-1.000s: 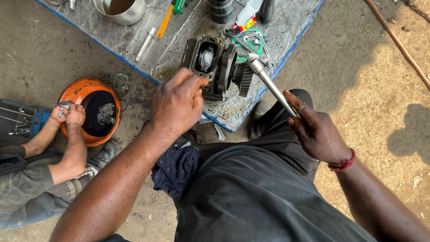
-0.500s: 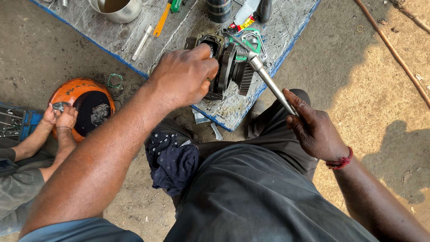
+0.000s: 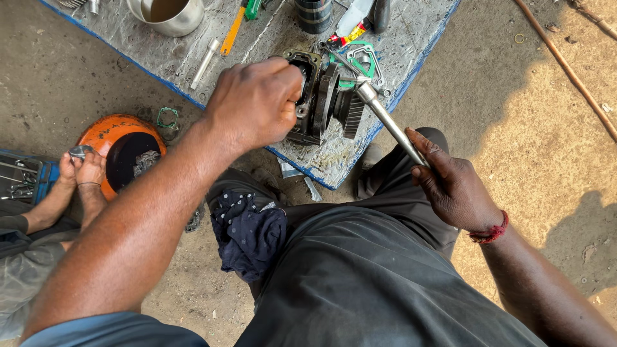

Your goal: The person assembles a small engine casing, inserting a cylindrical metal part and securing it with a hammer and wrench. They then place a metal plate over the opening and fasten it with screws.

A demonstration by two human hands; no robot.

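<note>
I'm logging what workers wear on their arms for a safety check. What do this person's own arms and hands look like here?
Both hands are bare, no gloves. The right hand has a red braided thread band around the wrist. The left hand has nothing on its wrist; a blue-grey short sleeve shows at the upper arm. Both forearms are uncovered.

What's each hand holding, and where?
Left hand grips the finned engine cylinder at its top end; right hand holds the socket wrench by its handle.
</note>
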